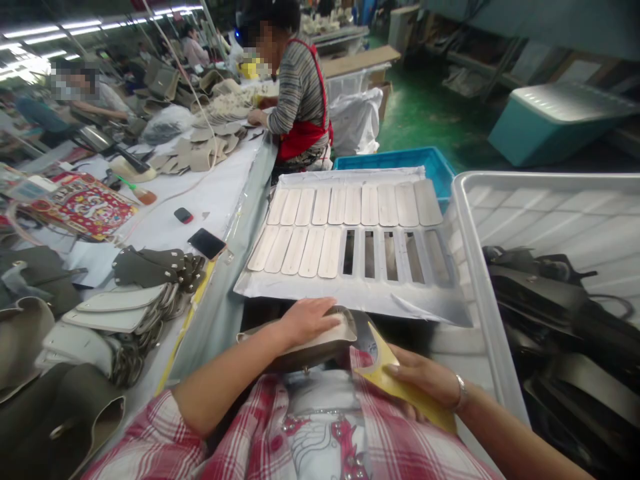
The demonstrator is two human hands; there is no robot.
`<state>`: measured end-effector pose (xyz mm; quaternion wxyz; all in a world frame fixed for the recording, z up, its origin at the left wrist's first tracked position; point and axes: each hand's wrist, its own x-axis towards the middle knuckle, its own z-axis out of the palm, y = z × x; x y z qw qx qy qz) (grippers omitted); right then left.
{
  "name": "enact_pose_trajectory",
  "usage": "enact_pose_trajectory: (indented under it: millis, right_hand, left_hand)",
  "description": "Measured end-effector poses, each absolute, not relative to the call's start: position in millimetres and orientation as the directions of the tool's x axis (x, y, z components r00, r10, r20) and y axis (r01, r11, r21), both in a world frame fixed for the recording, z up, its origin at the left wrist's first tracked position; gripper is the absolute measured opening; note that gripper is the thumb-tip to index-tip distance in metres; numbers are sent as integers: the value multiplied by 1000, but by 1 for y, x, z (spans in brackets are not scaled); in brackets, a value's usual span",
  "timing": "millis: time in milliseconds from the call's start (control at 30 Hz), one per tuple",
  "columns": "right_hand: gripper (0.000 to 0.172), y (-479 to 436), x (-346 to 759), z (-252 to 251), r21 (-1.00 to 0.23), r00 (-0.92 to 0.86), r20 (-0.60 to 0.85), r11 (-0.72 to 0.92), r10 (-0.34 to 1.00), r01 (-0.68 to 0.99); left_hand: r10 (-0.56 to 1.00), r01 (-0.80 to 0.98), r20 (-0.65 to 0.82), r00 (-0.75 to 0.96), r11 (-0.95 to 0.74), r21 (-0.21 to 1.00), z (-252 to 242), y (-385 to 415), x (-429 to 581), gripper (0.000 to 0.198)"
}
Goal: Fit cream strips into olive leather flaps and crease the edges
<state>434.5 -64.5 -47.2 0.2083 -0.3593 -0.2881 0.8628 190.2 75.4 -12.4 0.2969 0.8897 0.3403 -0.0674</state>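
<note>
In my lap is a grey-brown leather bag piece (323, 350) with a pale inner face turned up. My left hand (306, 323) lies over it, fingers stretched out flat across the pale face. My right hand (425, 375) pinches a yellow sheet (379, 373) with a curved edge, beside the right end of the bag piece. Just beyond both hands is a white-covered board (310, 287) carrying two rows of pale, rounded strips (353, 203). Several slots at the right of its near row have no strip over them.
On my left, the worktable (235, 173) bears stacked leather flaps (120, 307), a phone (207, 243) and a red printed box (90, 203). A white bin (463, 193) with dark bags stands right. A co-worker (300, 87) sits ahead near a blue crate (395, 160).
</note>
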Motion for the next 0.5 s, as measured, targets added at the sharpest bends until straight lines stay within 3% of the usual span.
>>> enact_pose_trajectory:
  millis: [100, 167, 333, 500]
  right_hand:
    - [59, -59, 435, -42, -688, -655, -499, -719, 567, -99]
    - [52, -52, 434, -38, -728, -635, -522, -685, 570, -16]
    - [30, -28, 426, -30, -796, -597, -559, -575, 576, 190]
    - [27, -7, 421, -29, -818, -569, -569, -481, 594, 316]
  left_hand:
    - [647, 677, -226, 728, -627, 386, -13, 51, 198, 96]
    - [694, 715, -197, 692, -625, 313, -15, 40, 205, 107]
    - [722, 729, -130, 679, -644, 230, -18, 30, 212, 94]
    - [718, 715, -86, 690, -659, 234, -18, 30, 210, 97]
